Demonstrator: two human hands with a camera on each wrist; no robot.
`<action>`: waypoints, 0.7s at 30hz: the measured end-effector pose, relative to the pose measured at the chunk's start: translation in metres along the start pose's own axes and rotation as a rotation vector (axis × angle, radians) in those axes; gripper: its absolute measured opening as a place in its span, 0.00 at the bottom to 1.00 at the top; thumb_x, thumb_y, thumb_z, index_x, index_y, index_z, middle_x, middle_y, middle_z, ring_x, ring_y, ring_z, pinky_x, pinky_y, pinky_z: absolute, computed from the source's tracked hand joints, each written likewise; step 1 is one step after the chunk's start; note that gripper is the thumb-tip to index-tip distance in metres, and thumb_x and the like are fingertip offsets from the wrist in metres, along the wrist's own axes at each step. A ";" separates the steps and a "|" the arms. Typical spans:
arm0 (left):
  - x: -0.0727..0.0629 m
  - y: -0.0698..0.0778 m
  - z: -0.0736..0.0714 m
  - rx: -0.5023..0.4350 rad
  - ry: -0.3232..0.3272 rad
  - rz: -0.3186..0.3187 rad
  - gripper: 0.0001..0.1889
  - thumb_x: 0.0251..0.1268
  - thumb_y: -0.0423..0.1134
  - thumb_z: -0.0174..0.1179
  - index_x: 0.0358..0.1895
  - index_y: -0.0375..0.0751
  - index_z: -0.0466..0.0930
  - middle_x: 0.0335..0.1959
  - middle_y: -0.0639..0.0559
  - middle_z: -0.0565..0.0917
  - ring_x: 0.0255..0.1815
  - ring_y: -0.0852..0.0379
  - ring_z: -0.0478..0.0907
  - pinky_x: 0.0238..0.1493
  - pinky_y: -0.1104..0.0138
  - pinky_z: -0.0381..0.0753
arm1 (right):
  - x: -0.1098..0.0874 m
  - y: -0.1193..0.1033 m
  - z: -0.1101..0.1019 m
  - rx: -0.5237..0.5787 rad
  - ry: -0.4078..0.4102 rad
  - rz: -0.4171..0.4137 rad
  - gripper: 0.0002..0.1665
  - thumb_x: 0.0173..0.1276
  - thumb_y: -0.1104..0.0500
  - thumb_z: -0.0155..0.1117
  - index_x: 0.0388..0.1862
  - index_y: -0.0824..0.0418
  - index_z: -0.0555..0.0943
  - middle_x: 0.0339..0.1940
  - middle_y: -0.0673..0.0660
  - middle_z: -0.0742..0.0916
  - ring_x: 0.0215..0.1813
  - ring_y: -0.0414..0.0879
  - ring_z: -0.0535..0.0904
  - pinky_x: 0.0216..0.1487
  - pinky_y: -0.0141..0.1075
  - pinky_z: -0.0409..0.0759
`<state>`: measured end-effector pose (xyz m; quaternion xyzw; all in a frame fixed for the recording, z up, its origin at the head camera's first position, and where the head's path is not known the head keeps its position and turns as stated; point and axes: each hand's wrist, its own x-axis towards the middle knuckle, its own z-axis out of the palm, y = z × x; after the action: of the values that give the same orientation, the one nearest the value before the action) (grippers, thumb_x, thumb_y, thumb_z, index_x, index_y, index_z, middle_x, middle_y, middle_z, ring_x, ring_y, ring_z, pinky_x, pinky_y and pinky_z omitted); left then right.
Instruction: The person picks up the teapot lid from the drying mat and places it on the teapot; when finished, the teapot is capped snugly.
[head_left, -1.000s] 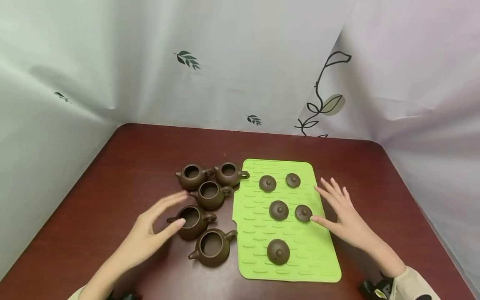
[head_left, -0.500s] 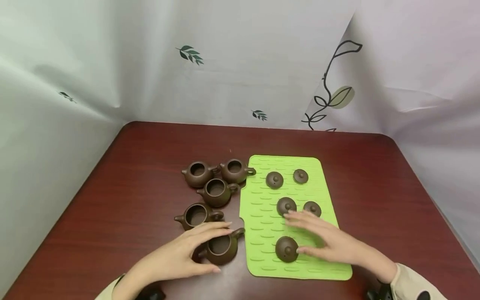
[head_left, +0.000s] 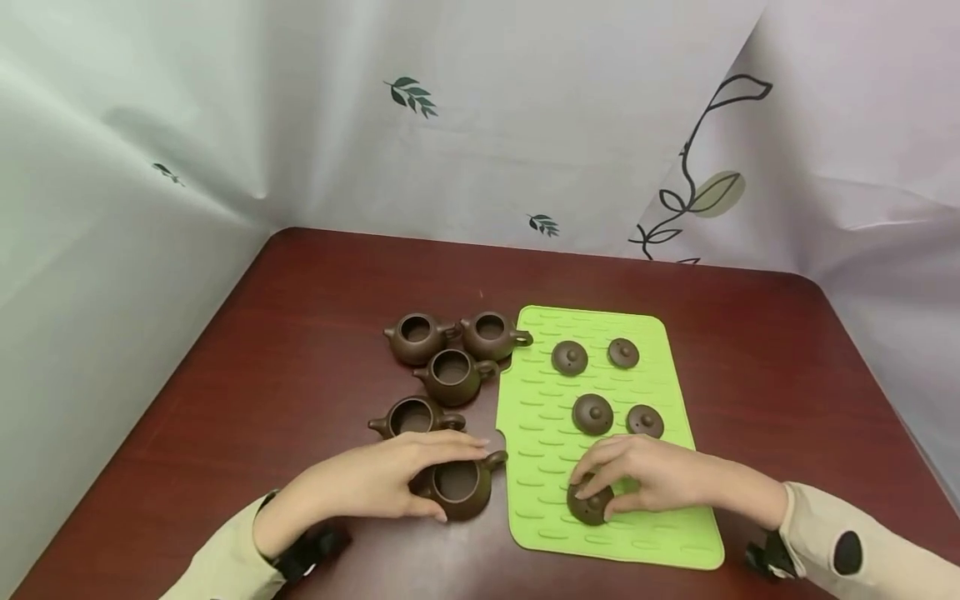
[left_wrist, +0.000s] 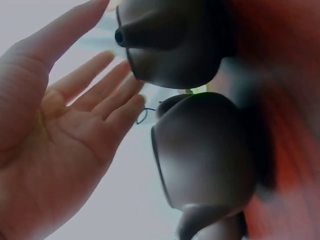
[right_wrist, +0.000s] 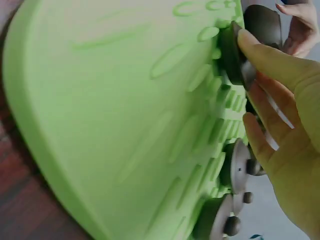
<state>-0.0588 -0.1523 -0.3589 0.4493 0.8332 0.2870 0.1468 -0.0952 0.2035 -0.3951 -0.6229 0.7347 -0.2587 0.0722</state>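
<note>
My left hand (head_left: pixel 386 475) reaches around the nearest brown teapot (head_left: pixel 461 492), thumb on the near side and fingers over the far side. In the left wrist view the fingers of the left hand (left_wrist: pixel 75 115) look nearly straight beside the dark pots; whether they touch the pot I cannot tell. Over on the green mat (head_left: pixel 540 517), my right hand (head_left: pixel 652 475) pinches the nearest teapot lid (head_left: pixel 588 510) between thumb and fingers. The right wrist view shows the thumb on the edge of this lid (right_wrist: pixel 232 55), which is close to the mat.
Several lidless teapots (head_left: pixel 453 375) cluster left of the mat, one with its handle over the mat's edge. More lids (head_left: pixel 592 414) lie knob-up farther back on the mat. The red-brown table (head_left: pixel 300 350) meets a pale patterned curtain (head_left: pixel 480 150) behind.
Both hands have come down and inward: the left from above the pots to the nearest teapot, the right from the mat's right edge onto the nearest lid. The view has shifted slightly.
</note>
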 end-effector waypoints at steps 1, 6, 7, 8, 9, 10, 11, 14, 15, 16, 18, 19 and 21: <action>0.002 0.000 0.000 0.001 -0.023 -0.004 0.36 0.52 0.41 0.70 0.67 0.46 0.67 0.65 0.54 0.70 0.67 0.52 0.65 0.64 0.59 0.66 | -0.001 0.000 0.000 0.029 0.001 0.000 0.18 0.53 0.57 0.73 0.46 0.52 0.85 0.49 0.46 0.83 0.51 0.41 0.78 0.50 0.30 0.75; 0.008 0.000 0.001 0.022 -0.103 -0.031 0.31 0.52 0.41 0.69 0.62 0.47 0.72 0.60 0.59 0.75 0.63 0.61 0.69 0.60 0.65 0.70 | -0.005 0.001 0.012 0.170 0.071 0.014 0.15 0.55 0.56 0.71 0.43 0.54 0.86 0.47 0.49 0.85 0.49 0.41 0.80 0.49 0.26 0.75; 0.009 0.000 0.000 0.027 -0.118 -0.041 0.30 0.51 0.41 0.70 0.61 0.47 0.74 0.59 0.60 0.75 0.62 0.61 0.70 0.60 0.65 0.70 | -0.005 0.001 0.015 0.185 0.086 0.020 0.14 0.56 0.56 0.70 0.43 0.54 0.86 0.46 0.49 0.85 0.49 0.41 0.80 0.49 0.26 0.75; 0.010 -0.001 0.000 0.032 -0.128 -0.046 0.29 0.51 0.41 0.70 0.59 0.47 0.75 0.58 0.60 0.76 0.61 0.62 0.70 0.59 0.66 0.70 | -0.006 0.001 0.017 0.200 0.100 0.028 0.14 0.55 0.57 0.70 0.42 0.54 0.85 0.46 0.49 0.85 0.49 0.41 0.80 0.50 0.26 0.75; 0.010 -0.001 0.000 0.034 -0.137 -0.048 0.29 0.50 0.42 0.71 0.59 0.47 0.76 0.58 0.61 0.76 0.61 0.62 0.70 0.59 0.66 0.70 | -0.007 0.000 0.019 0.217 0.110 0.046 0.14 0.55 0.57 0.71 0.42 0.53 0.85 0.46 0.48 0.85 0.49 0.41 0.80 0.50 0.26 0.75; 0.011 -0.002 -0.001 0.031 -0.144 -0.048 0.29 0.49 0.42 0.71 0.58 0.46 0.76 0.57 0.61 0.77 0.61 0.62 0.71 0.59 0.67 0.71 | -0.008 -0.001 0.020 0.226 0.119 0.057 0.14 0.55 0.57 0.71 0.42 0.53 0.85 0.46 0.48 0.85 0.49 0.41 0.80 0.50 0.27 0.75; 0.012 -0.003 -0.002 0.029 -0.148 -0.050 0.29 0.48 0.42 0.71 0.58 0.46 0.77 0.57 0.61 0.77 0.61 0.63 0.71 0.59 0.67 0.71 | -0.009 -0.002 0.021 0.232 0.129 0.067 0.14 0.54 0.57 0.71 0.42 0.52 0.85 0.46 0.48 0.85 0.49 0.41 0.80 0.50 0.27 0.76; 0.013 -0.006 -0.003 0.006 -0.148 -0.057 0.29 0.47 0.43 0.72 0.57 0.47 0.77 0.56 0.62 0.77 0.60 0.64 0.71 0.58 0.68 0.71 | -0.010 -0.003 0.022 0.224 0.154 0.081 0.15 0.55 0.58 0.71 0.43 0.53 0.85 0.47 0.49 0.85 0.49 0.42 0.80 0.49 0.27 0.76; 0.013 -0.007 -0.004 -0.003 -0.145 -0.067 0.30 0.46 0.43 0.73 0.57 0.48 0.77 0.56 0.62 0.77 0.59 0.64 0.71 0.57 0.68 0.72 | -0.010 -0.003 0.022 0.215 0.160 0.092 0.15 0.55 0.58 0.71 0.43 0.52 0.85 0.47 0.48 0.85 0.49 0.41 0.80 0.49 0.26 0.75; 0.014 -0.009 -0.005 -0.009 -0.141 -0.080 0.30 0.46 0.44 0.73 0.57 0.49 0.76 0.56 0.62 0.77 0.58 0.64 0.72 0.56 0.68 0.73 | -0.010 -0.003 0.022 0.198 0.168 0.085 0.14 0.56 0.58 0.71 0.43 0.53 0.85 0.47 0.49 0.85 0.49 0.42 0.80 0.48 0.26 0.75; 0.014 -0.011 -0.007 -0.008 -0.133 -0.114 0.31 0.44 0.46 0.73 0.57 0.51 0.76 0.55 0.63 0.77 0.56 0.64 0.73 0.54 0.68 0.73 | -0.010 -0.002 0.021 0.175 0.180 0.089 0.14 0.56 0.59 0.71 0.44 0.54 0.85 0.47 0.50 0.85 0.49 0.43 0.79 0.48 0.25 0.75; 0.014 -0.012 -0.007 -0.004 -0.130 -0.130 0.32 0.44 0.47 0.74 0.57 0.52 0.75 0.54 0.63 0.77 0.55 0.64 0.73 0.54 0.67 0.73 | -0.010 -0.002 0.021 0.158 0.189 0.081 0.14 0.56 0.59 0.71 0.44 0.55 0.85 0.47 0.51 0.85 0.49 0.43 0.79 0.48 0.25 0.75; 0.015 -0.013 -0.008 0.007 -0.129 -0.157 0.32 0.43 0.49 0.73 0.57 0.52 0.74 0.54 0.62 0.77 0.54 0.64 0.73 0.53 0.66 0.73 | -0.010 -0.001 0.021 0.133 0.208 0.087 0.15 0.55 0.59 0.71 0.43 0.55 0.85 0.47 0.50 0.84 0.49 0.43 0.79 0.48 0.24 0.74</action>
<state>-0.0799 -0.1484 -0.3603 0.4006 0.8556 0.2423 0.2207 -0.0833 0.2072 -0.4149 -0.5543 0.7456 -0.3667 0.0481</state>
